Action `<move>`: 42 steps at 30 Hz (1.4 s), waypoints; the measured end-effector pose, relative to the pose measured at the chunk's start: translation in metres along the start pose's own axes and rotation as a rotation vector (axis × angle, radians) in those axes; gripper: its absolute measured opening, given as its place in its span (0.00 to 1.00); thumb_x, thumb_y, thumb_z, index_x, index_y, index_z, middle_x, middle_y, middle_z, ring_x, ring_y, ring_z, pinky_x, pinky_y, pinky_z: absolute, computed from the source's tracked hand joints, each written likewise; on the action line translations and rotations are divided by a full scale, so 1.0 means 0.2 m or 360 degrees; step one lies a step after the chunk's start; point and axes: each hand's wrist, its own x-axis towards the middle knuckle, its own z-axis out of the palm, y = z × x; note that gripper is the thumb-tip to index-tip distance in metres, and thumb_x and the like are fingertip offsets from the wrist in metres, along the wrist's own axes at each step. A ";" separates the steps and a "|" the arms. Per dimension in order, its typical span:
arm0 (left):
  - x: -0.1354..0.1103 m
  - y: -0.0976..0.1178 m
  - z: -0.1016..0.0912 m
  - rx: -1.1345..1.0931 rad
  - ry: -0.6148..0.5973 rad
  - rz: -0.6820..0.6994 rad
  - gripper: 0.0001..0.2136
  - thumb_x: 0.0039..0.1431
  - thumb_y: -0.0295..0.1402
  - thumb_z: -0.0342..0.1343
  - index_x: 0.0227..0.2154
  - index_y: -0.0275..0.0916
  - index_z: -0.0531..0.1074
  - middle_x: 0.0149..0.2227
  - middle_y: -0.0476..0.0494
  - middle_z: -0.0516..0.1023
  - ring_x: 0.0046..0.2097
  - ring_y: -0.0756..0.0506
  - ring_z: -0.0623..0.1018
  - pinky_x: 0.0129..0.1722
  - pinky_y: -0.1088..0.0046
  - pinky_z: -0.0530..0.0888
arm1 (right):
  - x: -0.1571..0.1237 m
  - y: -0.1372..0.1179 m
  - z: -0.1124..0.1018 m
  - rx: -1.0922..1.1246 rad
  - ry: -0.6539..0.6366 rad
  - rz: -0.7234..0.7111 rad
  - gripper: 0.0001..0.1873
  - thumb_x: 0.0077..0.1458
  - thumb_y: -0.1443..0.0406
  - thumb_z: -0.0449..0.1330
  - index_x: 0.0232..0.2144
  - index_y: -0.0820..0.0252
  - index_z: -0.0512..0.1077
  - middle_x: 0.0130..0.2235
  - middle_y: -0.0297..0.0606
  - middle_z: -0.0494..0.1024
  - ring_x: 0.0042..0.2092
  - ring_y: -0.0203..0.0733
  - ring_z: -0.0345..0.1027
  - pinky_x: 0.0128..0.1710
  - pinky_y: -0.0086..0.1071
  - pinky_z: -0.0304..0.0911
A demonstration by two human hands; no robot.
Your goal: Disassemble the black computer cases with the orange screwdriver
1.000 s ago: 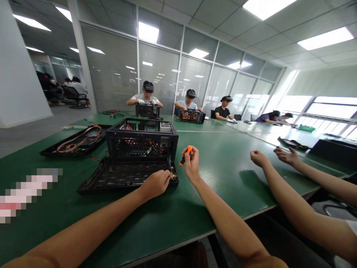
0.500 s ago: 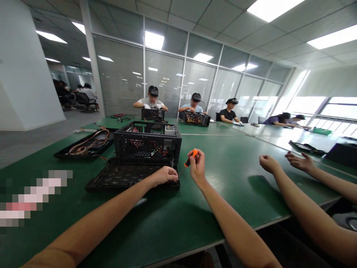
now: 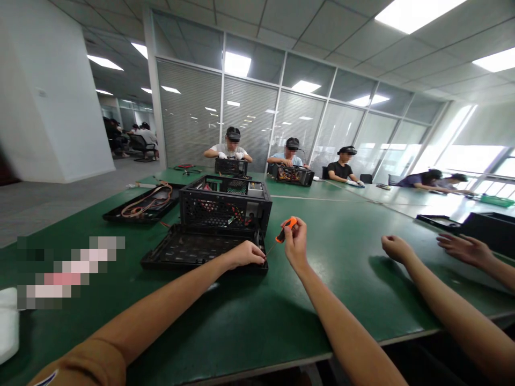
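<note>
Pinched in your right hand [image 3: 296, 242] is the orange-handled screwdriver [image 3: 285, 230], grip closed tight, its thin shaft angling down to the front corner of the flat side panel [image 3: 189, 251], where your left hand's [image 3: 247, 253] closed fingertips steady something too small to make out. Looks like you're mid-job: the black computer case [image 3: 225, 206] sits opened on the green bench [image 3: 257, 316] behind the panel with its wiring showing, so plenty's left.

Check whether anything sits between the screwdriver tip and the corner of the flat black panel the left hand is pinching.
Nothing visible does. The screwdriver in the right hand slants down toward the panel corner, where the left hand pinches. Only bare green table shows beneath.
</note>
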 end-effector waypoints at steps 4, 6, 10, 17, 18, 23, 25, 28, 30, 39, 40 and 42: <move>-0.01 0.00 0.01 0.0012 0.0005 -0.0023 0.16 0.40 0.31 0.55 0.34 0.31 0.75 0.31 0.45 0.77 0.33 0.48 0.73 0.34 0.75 0.67 | 0.00 -0.01 0.00 0.0005 -0.0044 -0.0034 0.16 0.54 0.62 0.52 0.44 0.58 0.56 0.34 0.35 0.68 0.34 0.34 0.64 0.34 0.31 0.63; -0.01 0.01 0.01 0.0033 -0.0002 -0.0019 0.16 0.40 0.30 0.54 0.34 0.31 0.76 0.31 0.45 0.77 0.32 0.48 0.73 0.33 0.75 0.67 | -0.01 -0.01 0.00 0.0006 -0.0057 -0.0048 0.16 0.54 0.62 0.52 0.44 0.58 0.56 0.34 0.35 0.68 0.34 0.34 0.65 0.34 0.32 0.63; -0.02 0.01 0.01 0.0073 0.0007 -0.0007 0.15 0.41 0.30 0.53 0.33 0.32 0.76 0.30 0.46 0.77 0.32 0.48 0.73 0.33 0.76 0.66 | -0.01 0.00 0.00 -0.0001 -0.0048 -0.0057 0.16 0.53 0.62 0.53 0.44 0.58 0.56 0.34 0.35 0.69 0.34 0.35 0.65 0.34 0.32 0.64; -0.02 0.01 0.01 0.0190 -0.0014 0.0042 0.15 0.43 0.32 0.52 0.34 0.31 0.76 0.30 0.45 0.77 0.30 0.49 0.72 0.31 0.77 0.66 | -0.01 0.00 0.00 -0.0038 -0.0238 0.0110 0.19 0.54 0.61 0.52 0.48 0.57 0.57 0.35 0.34 0.71 0.20 0.27 0.60 0.19 0.24 0.61; -0.02 0.01 0.01 0.0187 -0.0020 0.0053 0.16 0.43 0.33 0.52 0.34 0.31 0.76 0.30 0.45 0.77 0.30 0.49 0.72 0.31 0.77 0.66 | -0.01 -0.01 0.00 -0.0023 -0.0290 0.0140 0.19 0.54 0.60 0.51 0.49 0.57 0.56 0.35 0.34 0.71 0.18 0.26 0.58 0.16 0.23 0.59; -0.01 0.02 0.01 0.0188 -0.0035 0.0034 0.16 0.42 0.33 0.52 0.34 0.30 0.76 0.30 0.45 0.77 0.31 0.49 0.72 0.32 0.77 0.66 | -0.01 -0.04 0.01 0.0077 -0.0374 0.0189 0.24 0.57 0.60 0.46 0.56 0.53 0.51 0.38 0.35 0.71 0.17 0.24 0.56 0.14 0.22 0.58; -0.01 0.02 0.01 0.0191 -0.0039 0.0025 0.15 0.42 0.32 0.52 0.33 0.30 0.76 0.30 0.46 0.77 0.31 0.48 0.72 0.32 0.77 0.66 | -0.01 -0.04 0.01 0.0108 -0.0375 0.0192 0.25 0.58 0.60 0.46 0.57 0.51 0.49 0.38 0.34 0.71 0.16 0.24 0.55 0.14 0.22 0.58; -0.01 0.02 0.01 0.0185 -0.0051 0.0026 0.15 0.42 0.32 0.52 0.33 0.30 0.75 0.30 0.46 0.77 0.30 0.48 0.72 0.32 0.76 0.66 | -0.01 -0.04 0.01 0.0147 -0.0393 0.0197 0.25 0.57 0.60 0.46 0.58 0.51 0.49 0.38 0.34 0.71 0.16 0.23 0.54 0.13 0.21 0.56; -0.01 0.01 0.01 0.0179 -0.0045 0.0032 0.15 0.42 0.32 0.52 0.33 0.31 0.76 0.29 0.46 0.77 0.30 0.48 0.72 0.31 0.77 0.66 | -0.01 -0.03 0.01 0.0173 -0.0421 0.0204 0.26 0.56 0.60 0.48 0.57 0.51 0.50 0.38 0.34 0.71 0.16 0.23 0.54 0.13 0.21 0.56; -0.01 0.00 0.01 0.0177 -0.0026 0.0039 0.15 0.42 0.32 0.52 0.34 0.31 0.76 0.31 0.46 0.77 0.32 0.48 0.73 0.32 0.77 0.66 | 0.01 -0.06 0.00 0.0046 -0.0400 0.0162 0.32 0.54 0.63 0.52 0.58 0.49 0.45 0.38 0.32 0.70 0.19 0.24 0.54 0.16 0.21 0.57; -0.01 0.01 0.01 0.0190 -0.0023 0.0037 0.15 0.42 0.32 0.52 0.34 0.31 0.76 0.31 0.45 0.77 0.32 0.48 0.73 0.32 0.76 0.66 | 0.01 -0.06 0.00 0.0020 -0.0427 0.0146 0.32 0.55 0.63 0.50 0.59 0.49 0.42 0.38 0.32 0.70 0.19 0.25 0.55 0.17 0.22 0.58; -0.01 0.01 0.01 0.0228 -0.0017 0.0023 0.16 0.42 0.32 0.52 0.34 0.31 0.76 0.30 0.45 0.78 0.31 0.48 0.73 0.31 0.76 0.66 | -0.01 -0.07 0.00 -0.0039 -0.0519 0.0104 0.32 0.56 0.64 0.49 0.60 0.50 0.40 0.38 0.33 0.70 0.23 0.27 0.57 0.22 0.23 0.61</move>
